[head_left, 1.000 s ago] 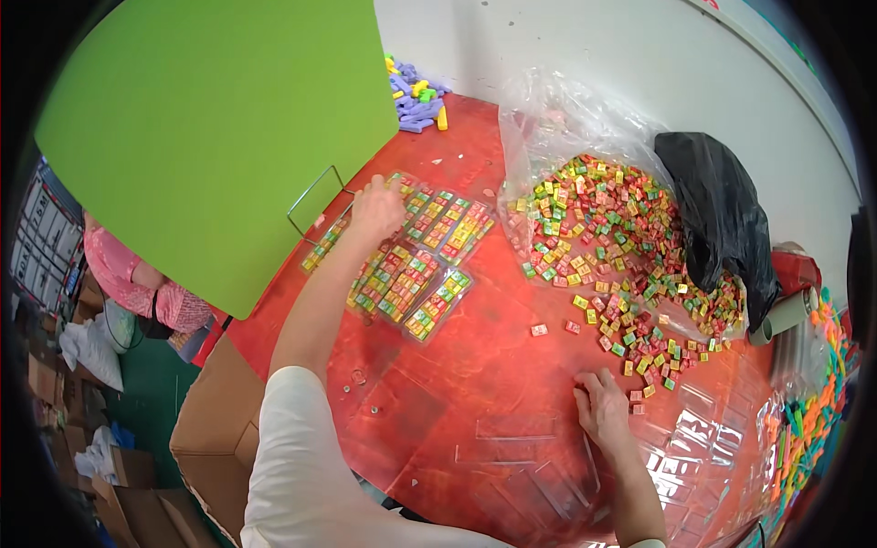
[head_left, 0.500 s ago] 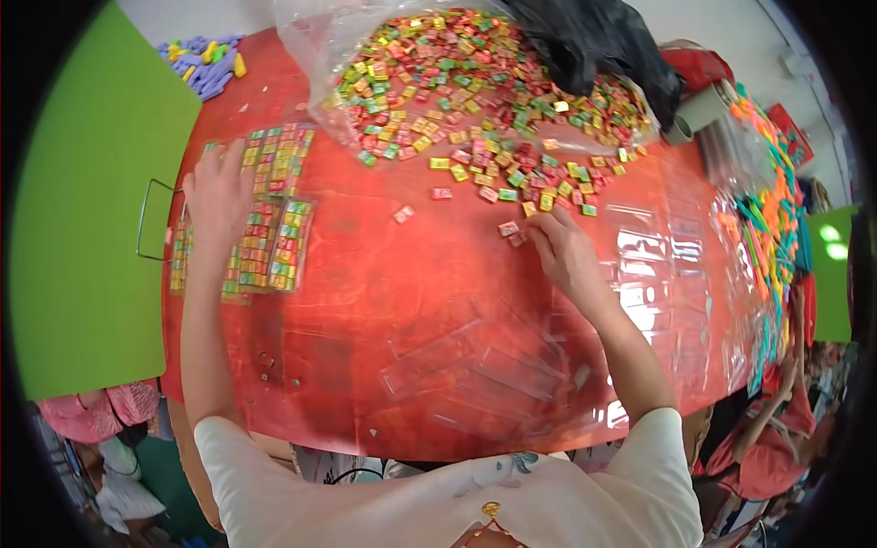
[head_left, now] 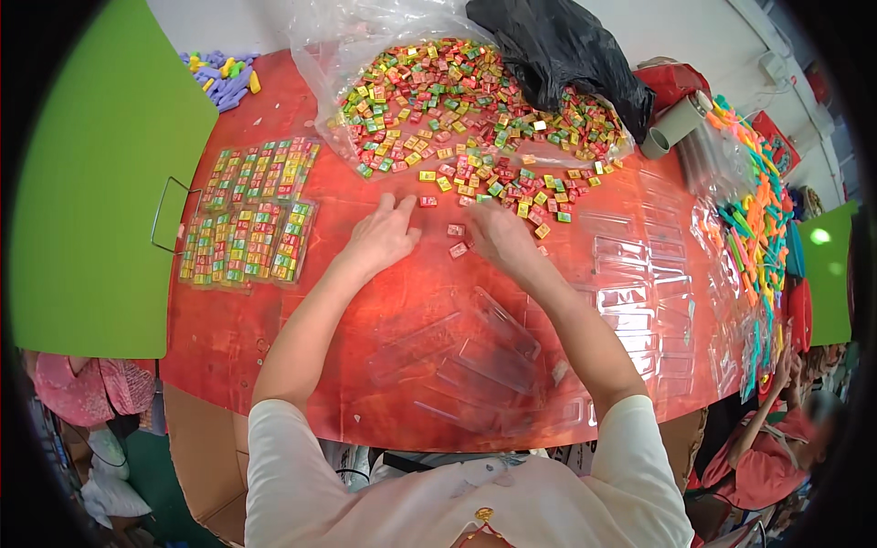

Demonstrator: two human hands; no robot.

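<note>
Over the red table my left hand (head_left: 382, 239) reaches forward, palm down, fingers apart and tips near the tabletop; whatever lies beneath it is hidden. My right hand (head_left: 504, 239) has its fingers curled down at the front edge of a scatter of small rectangular pieces (head_left: 539, 196) in red, yellow and green. Its fingertips are hidden, so what they hold cannot be made out. Between my hands lie two loose red pieces (head_left: 457, 248), and another red piece (head_left: 427, 201) is just beyond my left hand. A large heap of these pieces (head_left: 429, 100) spills from a clear plastic bag (head_left: 315, 55).
Clear trays filled with rows of pieces (head_left: 251, 215) lie at left beside a green board (head_left: 100, 210) with a metal handle. Empty clear trays (head_left: 493, 361) are near me, with more (head_left: 630, 283) at right. A black bag (head_left: 566, 55) covers part of the heap. Colourful plastic parts (head_left: 754, 210) line the right edge.
My left hand has moved right, from the filled trays to the table's middle. My right hand has shifted left, and red pieces near it now lie farther left. The view has shifted slightly.
</note>
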